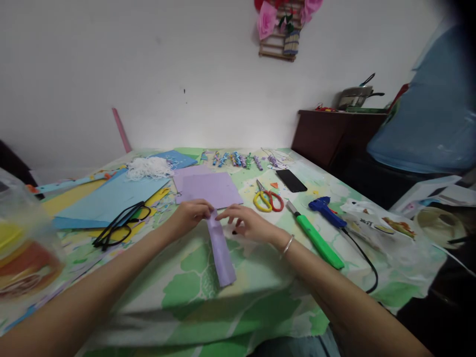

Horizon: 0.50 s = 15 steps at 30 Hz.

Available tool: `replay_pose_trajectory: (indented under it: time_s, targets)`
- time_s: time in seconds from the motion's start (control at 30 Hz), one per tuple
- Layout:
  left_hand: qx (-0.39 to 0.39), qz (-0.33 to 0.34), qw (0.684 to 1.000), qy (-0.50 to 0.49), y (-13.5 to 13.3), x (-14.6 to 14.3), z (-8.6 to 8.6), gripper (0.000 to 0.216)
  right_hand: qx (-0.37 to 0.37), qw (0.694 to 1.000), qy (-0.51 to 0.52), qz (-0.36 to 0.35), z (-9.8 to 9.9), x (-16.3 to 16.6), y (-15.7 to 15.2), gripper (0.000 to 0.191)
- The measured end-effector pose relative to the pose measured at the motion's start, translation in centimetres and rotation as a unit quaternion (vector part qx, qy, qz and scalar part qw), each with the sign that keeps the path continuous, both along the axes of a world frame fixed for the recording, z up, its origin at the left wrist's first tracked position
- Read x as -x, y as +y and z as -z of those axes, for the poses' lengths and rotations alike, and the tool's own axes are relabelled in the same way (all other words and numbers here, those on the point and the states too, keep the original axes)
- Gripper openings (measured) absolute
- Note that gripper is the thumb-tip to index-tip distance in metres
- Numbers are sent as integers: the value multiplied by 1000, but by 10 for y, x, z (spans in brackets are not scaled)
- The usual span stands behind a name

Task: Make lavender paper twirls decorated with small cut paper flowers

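My left hand (191,214) and my right hand (248,223) meet at the far end of a narrow lilac paper strip (221,250) that lies on the green-patterned tablecloth (193,282). Both hands pinch the strip's top end between fingertips. The strip runs from the hands toward me. A silver bangle (287,245) is on my right wrist. Just beyond the hands lies a lilac paper sheet (210,189).
Black glasses (119,224) lie left on blue paper (107,199) and yellow paper. Right of the hands are yellow and red scissors (267,199), a green-handled knife (316,239), a blue glue gun (327,208), a black phone (291,180). Rolled paper pieces (238,159) line the far edge.
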<state>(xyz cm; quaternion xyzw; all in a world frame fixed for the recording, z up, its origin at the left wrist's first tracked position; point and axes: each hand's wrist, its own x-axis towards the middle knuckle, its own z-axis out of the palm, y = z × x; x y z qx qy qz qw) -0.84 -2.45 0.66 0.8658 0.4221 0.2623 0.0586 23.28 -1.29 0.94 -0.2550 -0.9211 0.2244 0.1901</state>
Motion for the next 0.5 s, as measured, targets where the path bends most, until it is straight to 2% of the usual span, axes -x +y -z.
replay_pose_trajectory:
  time_s: [0.07,0.13,0.23,0.33,0.43,0.5]
  targets:
    - [-7,-7,999,-33,15,-8,-3,22,-108,993,37,1,3,10,-4,39]
    - [-6,-10,998,-54,28,-15,-5,19,-201,978,47,35,8,16,-5,19]
    - [-18,-33,996,-77,33,-22,-9,21,-266,961,27,74,15,17,-3,19]
    - [-46,-72,992,-92,18,-26,-11,23,-286,955,-36,70,21,13,-1,17]
    - [-34,-56,996,-54,-8,-30,-6,9,-236,968,-62,65,26,13,-2,14]
    - [-9,-47,999,11,-22,-31,1,9,-201,976,-51,70,29,16,-1,14]
